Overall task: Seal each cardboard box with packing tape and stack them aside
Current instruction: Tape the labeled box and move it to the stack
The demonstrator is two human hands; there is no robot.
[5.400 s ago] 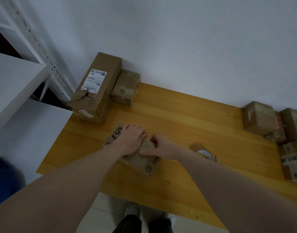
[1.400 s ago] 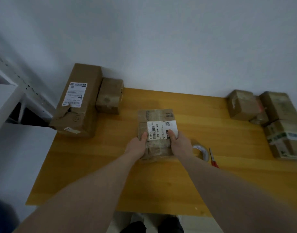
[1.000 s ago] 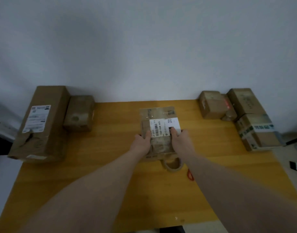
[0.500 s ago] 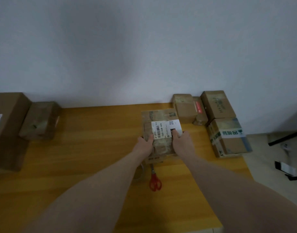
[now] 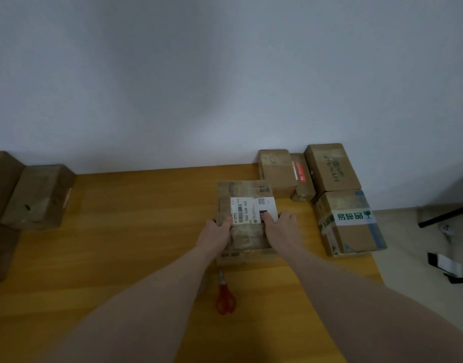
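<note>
A small cardboard box (image 5: 244,195) with a white shipping label is held between both hands over the wooden table (image 5: 136,231). My left hand (image 5: 214,233) grips its left side, thumb on top. My right hand (image 5: 280,229) grips its right side, thumb on the label. The box is close to a group of boxes at the table's right end: one (image 5: 277,174) against the wall, a narrow one with a red label (image 5: 302,179), a larger one (image 5: 331,169), and one with blue tape and green print (image 5: 353,224). The tape roll is hidden behind my left forearm.
Red-handled scissors (image 5: 225,297) lie on the table between my forearms. Two more boxes sit at the left: a smaller one (image 5: 38,197) and a large one (image 5: 0,195) cut off by the frame edge. The table's right edge drops to the floor, where dark objects (image 5: 447,263) lie.
Both hands have carried the labelled box from the table's middle to the right, up to the group of boxes. The view has swung right, so the left boxes have slid toward the frame edge.
</note>
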